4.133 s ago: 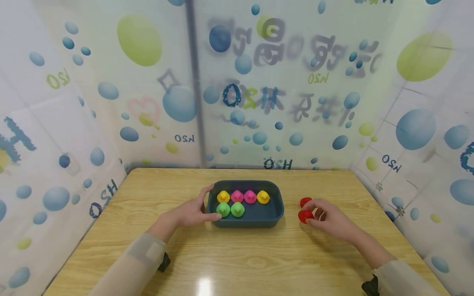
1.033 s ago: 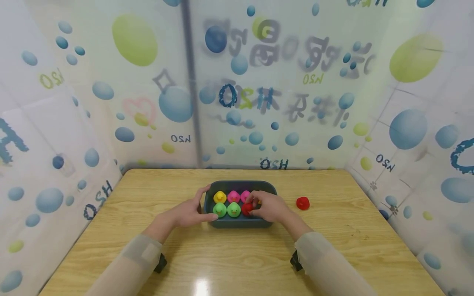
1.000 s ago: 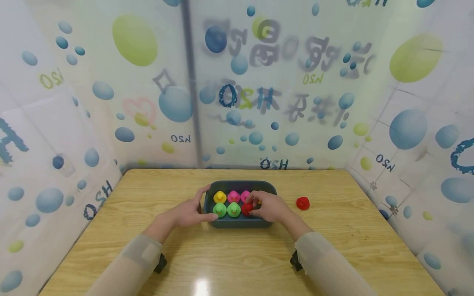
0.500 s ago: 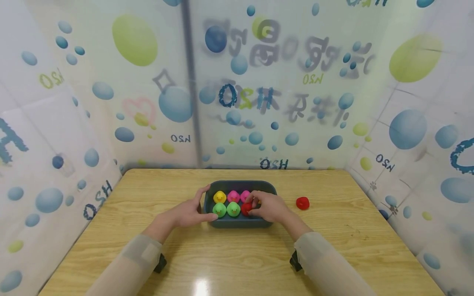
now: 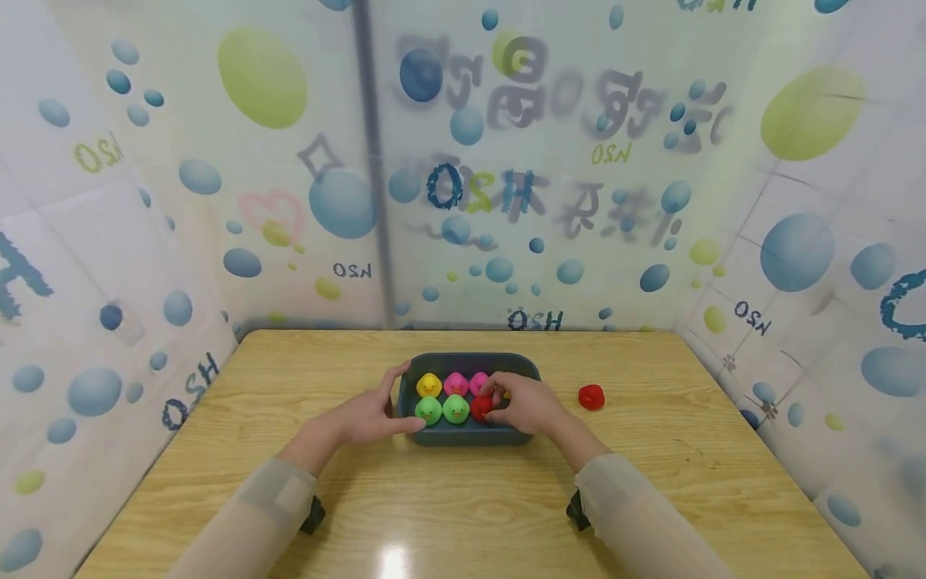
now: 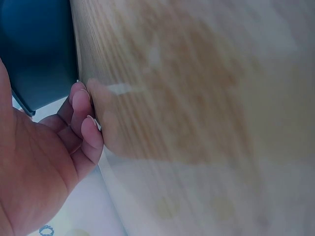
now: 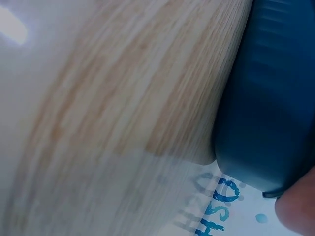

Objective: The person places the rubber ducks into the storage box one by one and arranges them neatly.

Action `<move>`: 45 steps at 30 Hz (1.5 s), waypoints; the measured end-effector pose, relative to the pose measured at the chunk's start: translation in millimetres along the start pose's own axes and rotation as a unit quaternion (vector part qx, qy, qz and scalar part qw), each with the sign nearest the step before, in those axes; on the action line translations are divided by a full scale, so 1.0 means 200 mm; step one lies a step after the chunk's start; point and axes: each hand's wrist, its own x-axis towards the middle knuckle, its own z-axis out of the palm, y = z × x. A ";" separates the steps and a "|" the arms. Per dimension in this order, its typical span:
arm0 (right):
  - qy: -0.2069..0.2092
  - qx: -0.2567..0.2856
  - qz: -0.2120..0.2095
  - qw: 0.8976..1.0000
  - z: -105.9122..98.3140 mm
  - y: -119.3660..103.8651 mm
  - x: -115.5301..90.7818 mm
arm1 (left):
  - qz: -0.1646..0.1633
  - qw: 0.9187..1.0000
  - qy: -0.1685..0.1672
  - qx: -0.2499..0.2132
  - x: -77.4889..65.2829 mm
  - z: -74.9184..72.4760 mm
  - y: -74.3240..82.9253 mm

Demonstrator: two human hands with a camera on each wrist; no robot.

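A dark blue plastic bin [image 5: 473,438] stands mid-table in the head view, toy ducks in two rows inside it. My left hand [image 5: 367,414] holds the bin's left end, thumb on the front rim and fingers round the back corner. With thumb and fingers, my right hand [image 5: 528,404] pinches a red toy duck [image 5: 481,410] inside the bin, in the front row. To its left sit two green ducks [image 5: 456,410]. Behind them are a yellow duck [image 5: 429,387] and two pink ducks [image 5: 456,384]; another yellow one is mostly hidden by my right hand.
Another red toy [image 5: 591,397] lies on the wooden table [image 5: 441,515], right of the bin. Walls [image 5: 463,265] printed with blue and green spots enclose the table's back and sides. In the right wrist view the bin's side wall [image 7: 266,98] shows close up.
From the table at right, my right hand has carried one red duck leftward into the bin's front row. Over the last second both hands stay nearly still.
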 end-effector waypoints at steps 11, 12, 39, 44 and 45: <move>0.020 0.053 -0.030 0.998 -0.01 0.03 -0.02 | -0.002 1.000 -0.002 0.007 0.00 0.00 0.01; 0.026 0.067 -0.039 0.997 -0.01 0.05 -0.03 | -0.001 1.000 -0.003 0.007 0.00 0.00 0.01; 0.151 0.077 -0.002 0.986 -0.43 0.55 -0.27 | 0.006 1.000 -0.005 0.002 -0.01 -0.01 0.02; 0.155 0.065 0.019 0.986 -0.45 0.65 -0.33 | 0.003 1.000 -0.001 0.004 -0.01 -0.01 0.01; 0.152 0.063 0.020 0.986 -0.45 0.66 -0.33 | 0.002 1.000 0.000 0.004 -0.01 -0.01 0.01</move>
